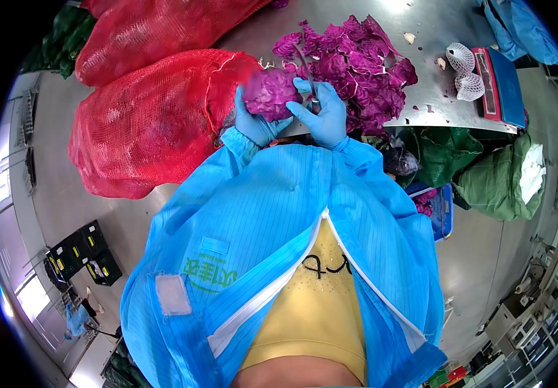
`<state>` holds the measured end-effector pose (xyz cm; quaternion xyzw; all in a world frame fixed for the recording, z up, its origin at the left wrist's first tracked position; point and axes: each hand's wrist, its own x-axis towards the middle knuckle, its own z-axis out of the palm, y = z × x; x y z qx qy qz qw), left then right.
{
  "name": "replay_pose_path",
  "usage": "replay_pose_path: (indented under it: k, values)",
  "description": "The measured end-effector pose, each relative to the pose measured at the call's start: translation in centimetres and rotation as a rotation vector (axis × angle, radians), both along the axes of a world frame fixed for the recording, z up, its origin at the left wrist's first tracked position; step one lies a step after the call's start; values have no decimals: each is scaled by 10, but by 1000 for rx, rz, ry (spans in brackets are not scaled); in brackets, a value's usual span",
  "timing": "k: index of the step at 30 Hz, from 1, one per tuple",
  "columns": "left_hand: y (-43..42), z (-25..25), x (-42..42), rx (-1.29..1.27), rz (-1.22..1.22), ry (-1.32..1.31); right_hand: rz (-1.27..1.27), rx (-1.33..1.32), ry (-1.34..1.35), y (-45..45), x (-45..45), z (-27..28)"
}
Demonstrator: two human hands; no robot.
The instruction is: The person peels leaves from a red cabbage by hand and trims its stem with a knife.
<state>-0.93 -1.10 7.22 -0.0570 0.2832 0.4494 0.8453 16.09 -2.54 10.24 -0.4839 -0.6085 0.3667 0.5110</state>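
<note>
Blue-gloved left grip (253,125) cupping a round, glossy purple cabbage head (270,95) from its left side and below, close to the near edge of the grey metal tabletop (434,26). The head lies between a bulging red mesh sack (143,123) and a heap of loose, crinkled purple leaves (372,77). The blue-gloved right grip (327,118) grasps a slender, curved-bladed knife (307,72); whether its fingertips also touch the head cannot be told. The head is probably dense, firm and slightly slippery, with brittle outer leaves — best held palm beneath, fingers spread, clear of the blade
</note>
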Motion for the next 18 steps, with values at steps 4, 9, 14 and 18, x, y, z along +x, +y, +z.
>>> replay_pose_path:
  k: [4,9,14,18]
  values:
    - [0,0,-2,126,-50,-31,-41,-176,94,-4,-4,1]
    - [3,-8,-3,177,-49,156,194,-171,297,-7,11,10]
    - [5,-9,-7,50,23,-66,-301,-272,305,22,39,6]
    - [5,-4,-7,12,-10,-183,-251,-304,371,19,43,-20]
